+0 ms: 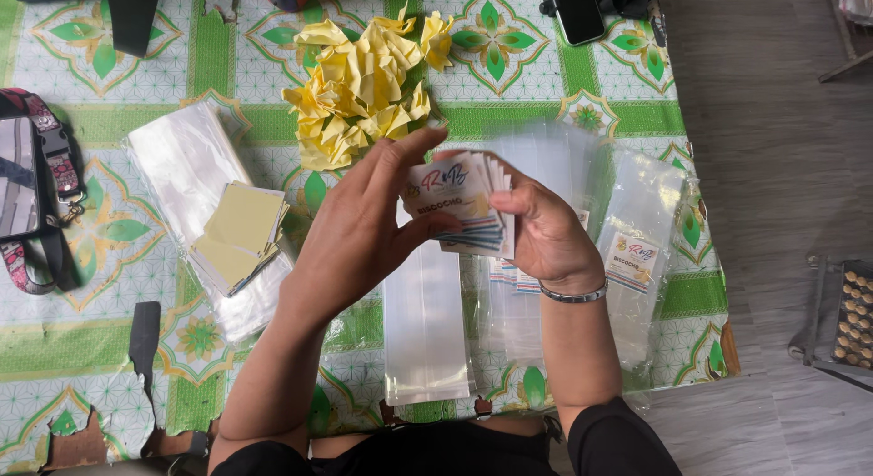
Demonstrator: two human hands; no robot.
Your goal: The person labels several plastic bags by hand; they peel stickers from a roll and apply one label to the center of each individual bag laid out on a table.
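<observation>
Lying nearest, clear bag (425,326) on tablecloth (109,349). Sitting leftward, yellow backing papers (238,232). Left hand (359,230) pinching top sticker, right hand (543,235) gripping sticker stack (464,208) above bags; crumpled yellow scraps (364,85) piling behind.

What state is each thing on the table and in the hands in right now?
Sticker stack: fanned, held by both hands.
Left hand: grip on the top sticker.
Right hand: grip on the stack.
Yellow backing papers: crumpled, piled.
Yellow squares: flat, stacked.
Clear bags: flat, empty.
Labelled bag: sticker applied.
</observation>
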